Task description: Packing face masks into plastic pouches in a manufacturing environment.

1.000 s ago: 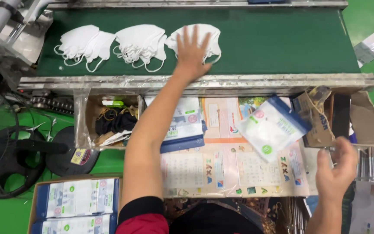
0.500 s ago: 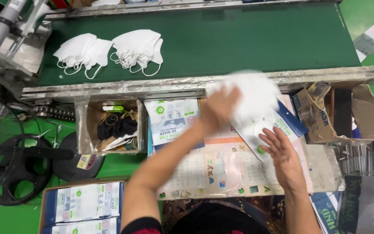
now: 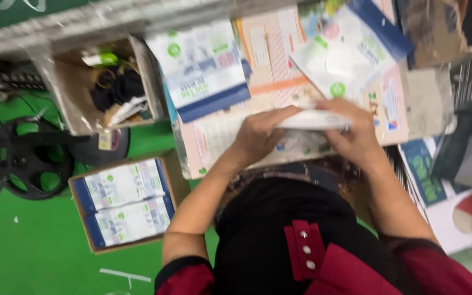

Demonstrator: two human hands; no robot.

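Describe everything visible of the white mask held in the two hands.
The white mask looks like soft, fabric-like material, folded flat and seen nearly edge-on as a thin, slightly curved strip. It lies roughly level above the printed paper-covered worktop, just below a white and blue pouch. The left hand grips its left end, fingers curled over the top; the right hand holds its right end. Motion blur hides any ear loops or seams.

A: Mask?
B: White face mask, folded flat, seen edge-on, approx level. Pinched btwn fingers of both hands: left fingers over its left end, right fingers over its right end.
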